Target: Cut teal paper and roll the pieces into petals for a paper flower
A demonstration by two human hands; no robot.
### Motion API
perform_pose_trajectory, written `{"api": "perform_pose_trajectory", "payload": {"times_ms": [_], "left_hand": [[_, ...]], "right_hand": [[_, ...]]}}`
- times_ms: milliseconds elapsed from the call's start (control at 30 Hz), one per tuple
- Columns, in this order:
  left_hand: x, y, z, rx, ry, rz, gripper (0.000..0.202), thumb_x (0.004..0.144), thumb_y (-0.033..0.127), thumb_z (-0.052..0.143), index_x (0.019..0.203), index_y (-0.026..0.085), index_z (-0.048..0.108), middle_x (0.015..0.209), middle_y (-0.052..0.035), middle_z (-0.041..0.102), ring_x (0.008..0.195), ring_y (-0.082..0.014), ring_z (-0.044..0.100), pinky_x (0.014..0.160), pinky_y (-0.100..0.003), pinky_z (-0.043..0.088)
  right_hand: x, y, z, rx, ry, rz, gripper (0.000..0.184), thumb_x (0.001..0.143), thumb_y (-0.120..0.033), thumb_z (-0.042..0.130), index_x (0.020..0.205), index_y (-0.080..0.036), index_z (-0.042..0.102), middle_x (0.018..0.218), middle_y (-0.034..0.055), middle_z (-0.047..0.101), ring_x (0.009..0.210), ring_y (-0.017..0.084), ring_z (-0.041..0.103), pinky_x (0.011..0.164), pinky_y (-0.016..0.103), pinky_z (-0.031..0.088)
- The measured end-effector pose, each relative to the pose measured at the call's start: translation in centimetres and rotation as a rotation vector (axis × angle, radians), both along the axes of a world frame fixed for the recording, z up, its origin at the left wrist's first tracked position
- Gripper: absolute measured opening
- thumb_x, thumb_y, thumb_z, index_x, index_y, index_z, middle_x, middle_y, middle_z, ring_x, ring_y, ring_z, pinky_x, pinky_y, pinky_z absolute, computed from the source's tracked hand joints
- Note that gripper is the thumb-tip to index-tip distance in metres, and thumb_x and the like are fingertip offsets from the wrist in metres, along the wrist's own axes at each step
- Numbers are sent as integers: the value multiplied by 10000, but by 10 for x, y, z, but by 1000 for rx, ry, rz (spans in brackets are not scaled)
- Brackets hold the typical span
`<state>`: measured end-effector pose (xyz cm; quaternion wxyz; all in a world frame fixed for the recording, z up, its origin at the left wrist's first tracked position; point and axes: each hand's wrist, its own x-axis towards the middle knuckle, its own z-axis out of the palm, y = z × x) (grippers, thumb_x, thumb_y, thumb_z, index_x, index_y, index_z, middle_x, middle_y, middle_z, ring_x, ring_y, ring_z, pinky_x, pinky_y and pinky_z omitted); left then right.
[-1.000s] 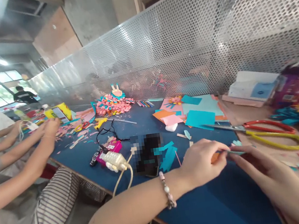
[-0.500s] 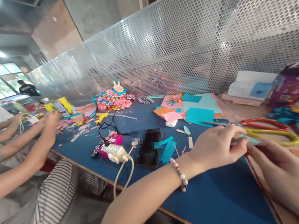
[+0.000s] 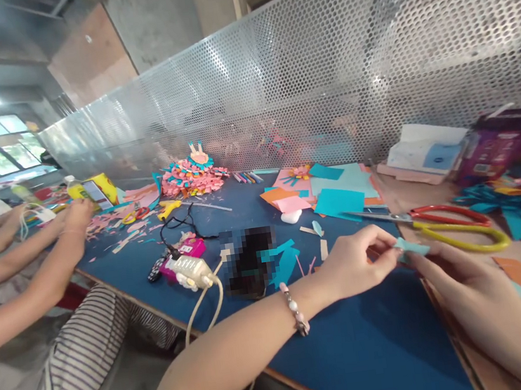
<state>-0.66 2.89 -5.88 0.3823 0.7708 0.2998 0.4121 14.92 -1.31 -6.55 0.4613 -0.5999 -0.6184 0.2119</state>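
Note:
My left hand [image 3: 353, 264] and my right hand [image 3: 454, 278] meet over the blue table [image 3: 357, 348]. Together they pinch a small light-teal paper piece [image 3: 411, 247] between their fingertips. A beaded bracelet [image 3: 295, 309] circles my left wrist. Red-and-yellow scissors [image 3: 442, 225] lie just beyond my fingers, blades pointing left. Loose teal paper strips [image 3: 281, 262] rest to the left of my left hand.
Teal, pink and orange paper sheets [image 3: 332, 195] lie mid-table. A pink paper craft [image 3: 193, 177], a white power adapter with cord [image 3: 189, 275], a purple box [image 3: 499, 151] and a perforated metal screen [image 3: 322, 78] are around. Other people's arms [image 3: 35, 276] work at the left.
The view shifted slightly. My hands stayed together and lifted the teal paper piece a little, now showing it more clearly between the fingertips.

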Motion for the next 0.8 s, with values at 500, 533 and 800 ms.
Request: {"api": "perform_pose_trajectory", "payload": {"times_ms": [500,533,800], "left_hand": [[-1,-10,3,-109,-44,-45,161,845,235,495,975,163,557,873,-79,673,793,-176,659,738,-293,519],[-1,-10,3,-113,-44,-44,158,846,238,496,969,161,559,860,-77,673,786,-174,658,737,-293,517],[0,-10,4,-189,-83,4,147,855,260,495,950,161,549,846,-61,650,733,-155,646,719,-290,505]], "right_hand": [[0,-6,2,30,139,185,209,844,-405,523,839,-208,594,767,3,599,731,159,558,665,234,436],[0,-6,2,23,147,198,207,849,-399,520,850,-208,600,772,2,601,732,156,556,676,235,436],[1,-5,-1,-10,204,199,190,854,-379,527,915,-220,612,854,5,636,752,152,561,695,258,429]]}}
